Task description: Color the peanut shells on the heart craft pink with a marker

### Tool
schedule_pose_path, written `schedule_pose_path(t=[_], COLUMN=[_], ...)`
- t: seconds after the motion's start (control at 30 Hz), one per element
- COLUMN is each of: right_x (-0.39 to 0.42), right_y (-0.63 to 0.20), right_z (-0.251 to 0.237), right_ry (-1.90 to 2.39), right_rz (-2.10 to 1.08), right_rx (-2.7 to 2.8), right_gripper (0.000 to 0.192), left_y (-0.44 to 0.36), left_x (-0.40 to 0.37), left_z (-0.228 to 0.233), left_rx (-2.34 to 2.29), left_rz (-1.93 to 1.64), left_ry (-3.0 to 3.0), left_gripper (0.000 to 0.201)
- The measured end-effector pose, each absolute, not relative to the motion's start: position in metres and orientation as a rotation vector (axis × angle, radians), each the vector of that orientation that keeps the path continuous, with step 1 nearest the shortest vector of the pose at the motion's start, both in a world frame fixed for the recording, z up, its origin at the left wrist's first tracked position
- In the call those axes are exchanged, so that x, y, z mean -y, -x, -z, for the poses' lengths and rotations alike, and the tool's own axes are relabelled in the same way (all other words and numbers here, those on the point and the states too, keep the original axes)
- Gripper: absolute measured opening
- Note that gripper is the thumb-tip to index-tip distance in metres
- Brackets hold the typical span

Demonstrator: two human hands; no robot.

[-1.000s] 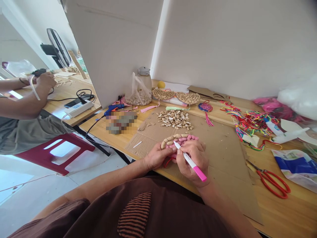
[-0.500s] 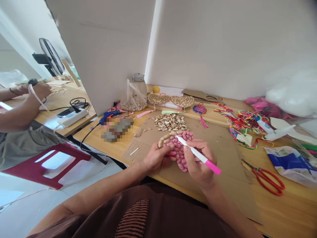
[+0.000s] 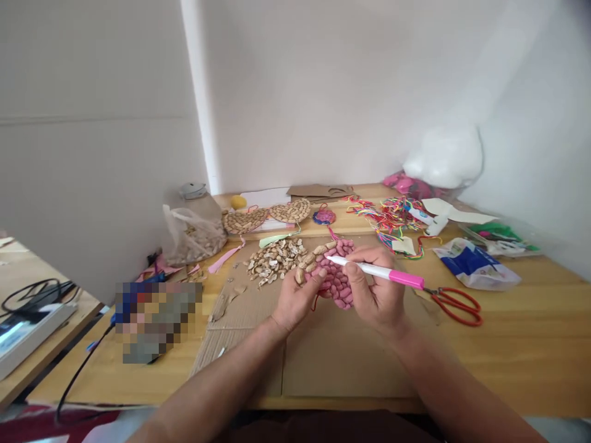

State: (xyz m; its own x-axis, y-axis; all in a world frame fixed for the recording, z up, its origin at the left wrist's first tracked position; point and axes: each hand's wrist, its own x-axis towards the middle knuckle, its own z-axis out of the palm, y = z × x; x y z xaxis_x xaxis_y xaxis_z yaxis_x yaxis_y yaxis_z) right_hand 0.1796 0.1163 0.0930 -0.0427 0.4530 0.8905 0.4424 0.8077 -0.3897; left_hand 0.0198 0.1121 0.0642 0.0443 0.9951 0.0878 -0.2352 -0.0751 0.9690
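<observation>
My left hand (image 3: 295, 300) holds the left edge of a round mat of peanut shells (image 3: 333, 271), mostly coloured pink with several plain tan shells along its upper left rim. My right hand (image 3: 376, 289) grips a white marker with a pink cap (image 3: 376, 271), its tip resting on the mat's pink shells. Both hands hover over a flat sheet of cardboard (image 3: 323, 351) on the wooden table (image 3: 517, 344).
A heap of loose peanut shells (image 3: 274, 259) lies just behind the mat. Red-handled scissors (image 3: 455, 303) lie right of my hand. Farther back are a bag of peanuts (image 3: 194, 237), two finished shell mats (image 3: 268, 216), coloured strings (image 3: 392, 215), a blue-white packet (image 3: 475, 264), and a power strip (image 3: 28, 329) far left.
The view has swung right and forward, so the other person and fan have left the frame. My hands have kept hold of the mat and marker; the marker now lies flatter, cap pointing right.
</observation>
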Motion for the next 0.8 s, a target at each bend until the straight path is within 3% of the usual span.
schedule_pose_path(t=[0.3,0.8], right_x=[-0.113,-0.112], right_y=[-0.175,-0.175], right_z=[-0.074,-0.071], right_ry=[0.751,0.749], right_rz=[-0.096,-0.012], right_rx=[1.676,1.849], right_gripper=[0.017,0.011], left_y=[-0.013,-0.008], left_x=[-0.119,-0.114], left_z=[-0.044,-0.032], left_rx=[-1.052,-1.047], left_rz=[-1.381,-1.395], left_ry=[-1.203,-1.487], left_gripper=[0.045,0.023])
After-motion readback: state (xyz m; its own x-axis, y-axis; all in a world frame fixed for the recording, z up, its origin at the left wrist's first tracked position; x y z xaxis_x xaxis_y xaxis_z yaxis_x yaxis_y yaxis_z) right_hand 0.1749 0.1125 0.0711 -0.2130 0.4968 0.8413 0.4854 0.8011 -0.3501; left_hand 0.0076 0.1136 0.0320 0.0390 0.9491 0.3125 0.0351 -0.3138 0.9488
